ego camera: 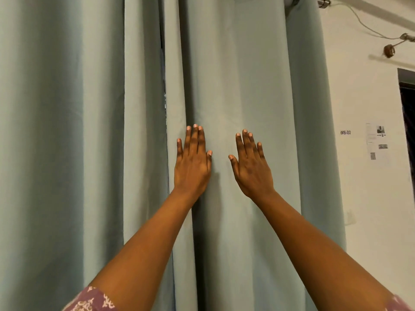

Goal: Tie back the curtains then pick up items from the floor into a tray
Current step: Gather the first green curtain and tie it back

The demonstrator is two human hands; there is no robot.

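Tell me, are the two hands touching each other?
Apart. The head view shows the left hand and right hand side by side, with a strip of pale green fabric curtain plainly visible between their thumbs.

Both flat hands (192,163) (251,167) against curtain (235,75)

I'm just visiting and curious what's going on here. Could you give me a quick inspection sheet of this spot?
Surface: nothing seen; no floor or table in view.
Job's things: right curtain hangs closed, not tied back; left curtain hangs beside it, with a narrow dark gap between them. No tie-back or tray seen.
Clutter: nothing seen.
Hands: left hand and right hand are both flat with fingers straight against the right curtain, gripping nothing.
Cables: a thin cable runs along the wall at the upper right to a small fitting.
Surroundings: white wall with a WS-02 label, a printed sheet, and a dark opening at the right edge.
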